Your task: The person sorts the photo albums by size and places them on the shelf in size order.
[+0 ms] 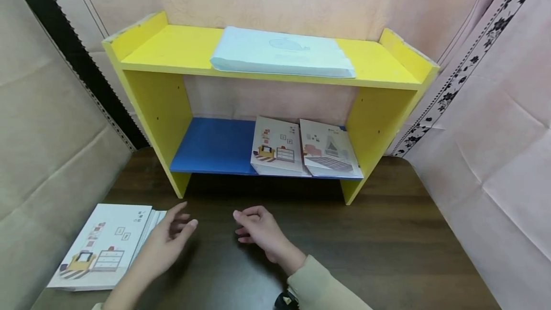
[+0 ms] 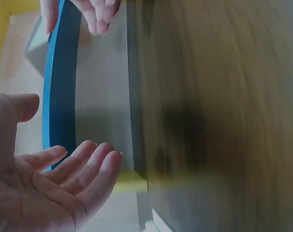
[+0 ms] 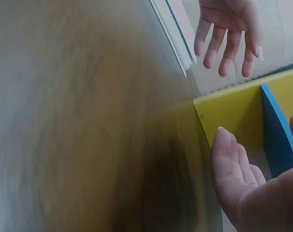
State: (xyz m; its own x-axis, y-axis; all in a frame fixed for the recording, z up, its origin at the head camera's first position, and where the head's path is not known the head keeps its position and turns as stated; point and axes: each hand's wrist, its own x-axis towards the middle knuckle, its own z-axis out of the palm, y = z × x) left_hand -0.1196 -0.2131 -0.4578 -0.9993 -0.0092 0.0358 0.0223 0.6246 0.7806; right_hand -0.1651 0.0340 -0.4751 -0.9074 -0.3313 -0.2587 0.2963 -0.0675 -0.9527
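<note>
My left hand (image 1: 161, 248) hovers beside a stack of white books (image 1: 101, 252) at the front left, its fingers relaxed and nothing in its grasp. In the left wrist view that palm (image 2: 45, 198) shows bare, with fingers spread. Over the table in front of the shelf is my right hand (image 1: 264, 233), also empty, thumb and fingers loosely bent. The right wrist view shows its fingers (image 3: 226, 157) held apart from the shelf's blue board (image 3: 278, 130). Two piles of white books, a left one (image 1: 277, 145) and a right one (image 1: 330, 149), lie side by side on the lower shelf.
A yellow shelf unit (image 1: 185, 44) with a blue lower board (image 1: 215, 145) stands on the dark wooden table (image 1: 387, 252). On its top lies a pale blue packet (image 1: 280, 54) with a whale drawing. Pale cloth (image 1: 495, 181) hangs around the sides and back.
</note>
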